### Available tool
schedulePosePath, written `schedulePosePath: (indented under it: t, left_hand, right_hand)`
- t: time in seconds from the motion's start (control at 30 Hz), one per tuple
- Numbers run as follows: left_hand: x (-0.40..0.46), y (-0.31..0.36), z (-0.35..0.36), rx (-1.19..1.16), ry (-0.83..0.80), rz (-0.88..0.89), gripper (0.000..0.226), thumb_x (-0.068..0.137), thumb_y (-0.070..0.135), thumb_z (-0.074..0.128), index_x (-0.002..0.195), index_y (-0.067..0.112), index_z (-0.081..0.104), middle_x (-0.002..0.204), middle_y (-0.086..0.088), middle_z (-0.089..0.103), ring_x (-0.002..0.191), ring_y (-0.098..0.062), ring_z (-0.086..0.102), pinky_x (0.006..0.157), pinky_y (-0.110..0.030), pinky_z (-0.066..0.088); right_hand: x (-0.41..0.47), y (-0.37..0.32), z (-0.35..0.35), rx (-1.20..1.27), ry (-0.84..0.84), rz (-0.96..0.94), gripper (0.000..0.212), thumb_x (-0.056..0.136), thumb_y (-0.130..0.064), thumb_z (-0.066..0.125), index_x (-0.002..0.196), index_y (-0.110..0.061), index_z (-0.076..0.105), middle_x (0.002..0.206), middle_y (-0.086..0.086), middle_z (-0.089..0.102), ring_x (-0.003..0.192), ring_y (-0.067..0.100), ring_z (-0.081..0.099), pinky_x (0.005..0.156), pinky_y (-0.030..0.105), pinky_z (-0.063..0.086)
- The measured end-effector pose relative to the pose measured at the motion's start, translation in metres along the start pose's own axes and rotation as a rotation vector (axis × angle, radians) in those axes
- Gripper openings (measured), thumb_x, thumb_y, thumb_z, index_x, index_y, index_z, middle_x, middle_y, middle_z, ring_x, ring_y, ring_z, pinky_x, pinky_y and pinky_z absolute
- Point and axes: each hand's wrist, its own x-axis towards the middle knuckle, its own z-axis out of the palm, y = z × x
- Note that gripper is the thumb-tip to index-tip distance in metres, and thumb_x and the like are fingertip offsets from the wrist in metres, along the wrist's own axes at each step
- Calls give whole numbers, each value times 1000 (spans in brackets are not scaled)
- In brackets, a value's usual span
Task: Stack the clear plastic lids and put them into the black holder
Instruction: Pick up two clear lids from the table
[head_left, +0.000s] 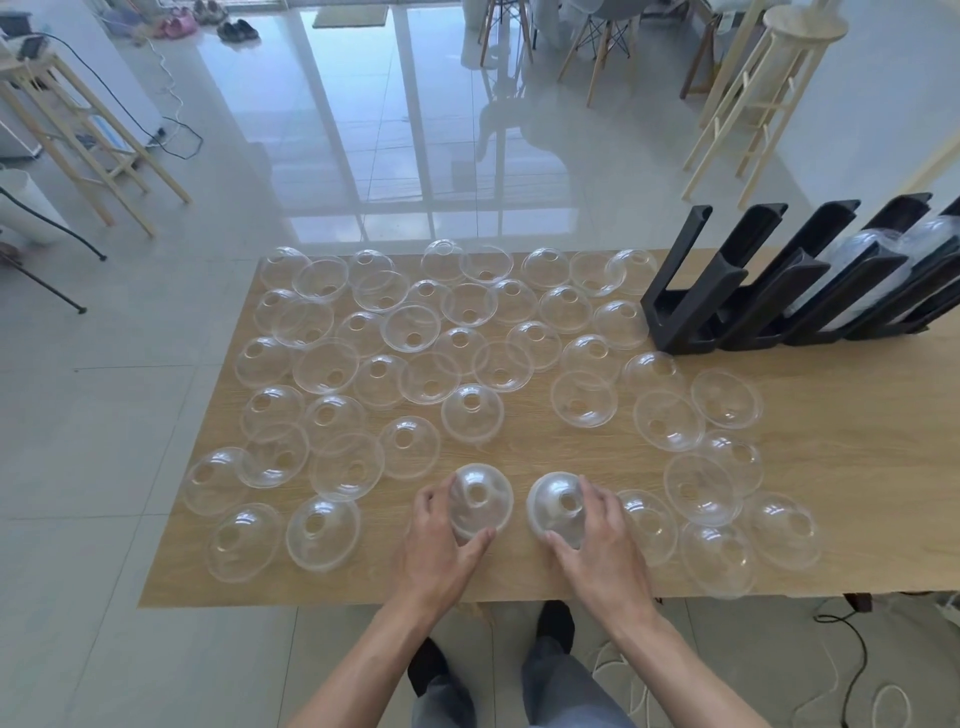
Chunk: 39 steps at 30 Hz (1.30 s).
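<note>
Left hand curled round a clear dome lid near the front edge of the table: fingers over the lid's left side, thumb hooked against its near rim. Right hand gripping a second dome lid just beside the first, fingers draped over its right side, thumb pressed at the near rim. Both lids dome-up, centre holes showing, apart by a narrow gap; whether resting on the wood or just lifted, impossible to tell.

Scattered lids covering most of the table, some dome-up, others rim-up, many overlapping at the left and far side. More at the right near the hands, a few touching one another.

Black holder at the far right of the table, a row of slanted channels leaning back. Nearest channels bare; stacked lids already lying in the channels further right.

Wooden stools and a cable on the tiled floor beyond.
</note>
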Motion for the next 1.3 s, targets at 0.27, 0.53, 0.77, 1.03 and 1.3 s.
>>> schedulePosePath:
  t: [0.27,0.53,0.77,1.03,1.3]
  left_hand:
    - [47,25,-30,152,181,116,70,99,62,59,154,21,44,153,-1,45,129,-23,59,94,-41,56]
    - [100,55,-45,295,91,223,54,99,40,70,147,20,56,146,-5,51,125,-25,59,91,-38,56]
    - [107,57,-38,342,46,169,42,101,38,67,141,26,62,120,-4,51,106,-24,58,79,-37,52]
    - [114,57,-33,339,-19,133,31,102,46,64,125,26,69,108,1,45,102,-21,52,83,-37,50]
    - [116,62,-43,167,-57,30,23,99,45,69,112,26,71,112,0,47,107,-24,57,90,-43,53]
  right_hand:
    - [46,-5,-31,-2,101,-77,66,100,-51,64,155,-20,44,149,2,49,118,23,66,85,38,60]
    - [114,-13,-42,-195,53,-161,48,100,-30,68,145,-16,57,136,4,58,107,26,69,74,36,55]
    - [116,-6,-38,-251,38,-192,20,98,-16,67,117,-12,72,109,2,64,97,26,66,69,37,54]
    - [112,-1,-38,-270,53,-253,14,95,-5,65,105,-11,72,98,1,65,90,25,62,62,33,44]
    - [102,-10,-52,-21,164,-264,10,100,-7,66,104,-7,75,97,4,66,85,22,65,74,39,57]
